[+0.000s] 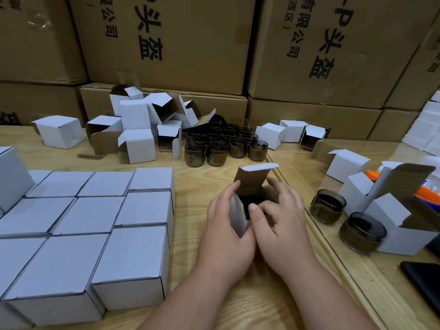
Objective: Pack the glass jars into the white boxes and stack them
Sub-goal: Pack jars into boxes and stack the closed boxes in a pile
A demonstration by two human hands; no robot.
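both hands (252,225) — fingers (256,211) around open white box (252,179)

Both hands, left hand (226,225) and right hand (283,220), grip an open white box (252,179) holding a dark jar (247,200) on the worktop (195,177), closed boxes (95,222) stacked left.

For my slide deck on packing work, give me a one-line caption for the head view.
Both hands close an open white box beside closed boxes and glass jars.
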